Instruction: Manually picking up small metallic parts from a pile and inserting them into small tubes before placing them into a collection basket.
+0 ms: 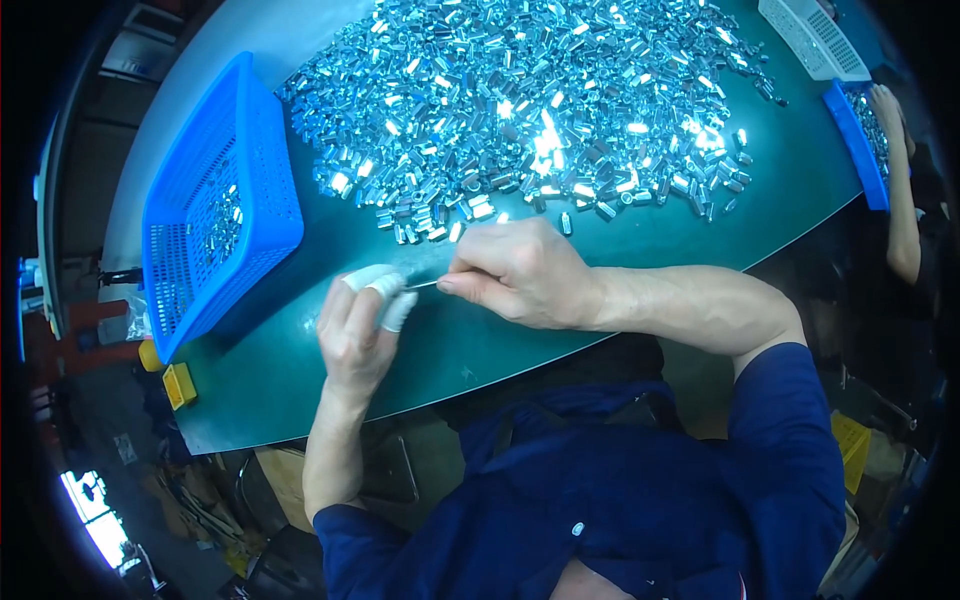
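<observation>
Left hand [352, 335]: fingers [365, 276] curled inward toward the right hand [530, 275], several white-covered, a bit blurred; can't tell how tight the grip is. Left forearm [335, 450] runs up steeply. Right: back of hand up, thumb and index pinched, tips pointing left. Right forearm [695, 305] near level, elbow [782, 325] bent. Hands close together, not touching.

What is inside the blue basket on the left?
Inside the blue basket, small shiny metal pieces are visible. What lies beneath them is covered and cannot be seen.
</observation>
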Action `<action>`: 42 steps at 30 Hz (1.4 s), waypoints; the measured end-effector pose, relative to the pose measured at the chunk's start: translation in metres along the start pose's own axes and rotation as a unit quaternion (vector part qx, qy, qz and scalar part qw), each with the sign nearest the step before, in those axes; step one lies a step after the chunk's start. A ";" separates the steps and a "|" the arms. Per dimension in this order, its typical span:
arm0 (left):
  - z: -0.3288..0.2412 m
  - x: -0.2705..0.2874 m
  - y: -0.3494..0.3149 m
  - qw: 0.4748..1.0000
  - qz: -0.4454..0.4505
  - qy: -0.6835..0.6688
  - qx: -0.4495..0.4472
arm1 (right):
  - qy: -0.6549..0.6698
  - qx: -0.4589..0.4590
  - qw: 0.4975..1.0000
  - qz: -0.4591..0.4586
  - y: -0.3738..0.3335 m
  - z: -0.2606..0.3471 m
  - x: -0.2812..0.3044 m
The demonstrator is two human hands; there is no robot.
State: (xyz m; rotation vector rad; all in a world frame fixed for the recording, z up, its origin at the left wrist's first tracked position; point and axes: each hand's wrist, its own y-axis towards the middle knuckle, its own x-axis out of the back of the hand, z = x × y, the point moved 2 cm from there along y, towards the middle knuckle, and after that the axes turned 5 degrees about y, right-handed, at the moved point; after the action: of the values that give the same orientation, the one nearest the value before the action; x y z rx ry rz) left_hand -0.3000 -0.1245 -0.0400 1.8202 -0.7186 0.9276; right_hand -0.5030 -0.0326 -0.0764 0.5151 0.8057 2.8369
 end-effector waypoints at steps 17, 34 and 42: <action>0.035 -0.010 0.021 0.988 0.041 0.107 0.099 | 0.037 -0.020 0.999 -0.026 0.003 0.012 0.016; 0.038 -0.014 0.006 0.968 0.014 -0.079 0.238 | 0.023 -0.049 0.998 -0.018 0.003 0.008 0.016; 0.017 -0.028 0.004 0.736 -0.044 -0.545 0.400 | 0.007 -0.059 0.998 -0.031 0.005 0.009 0.019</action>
State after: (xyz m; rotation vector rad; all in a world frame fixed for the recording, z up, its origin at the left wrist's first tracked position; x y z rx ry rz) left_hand -0.3133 -0.1393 -0.0662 3.1877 -0.9609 -0.0992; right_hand -0.5181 -0.0283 -0.0610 0.4451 0.6394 2.8131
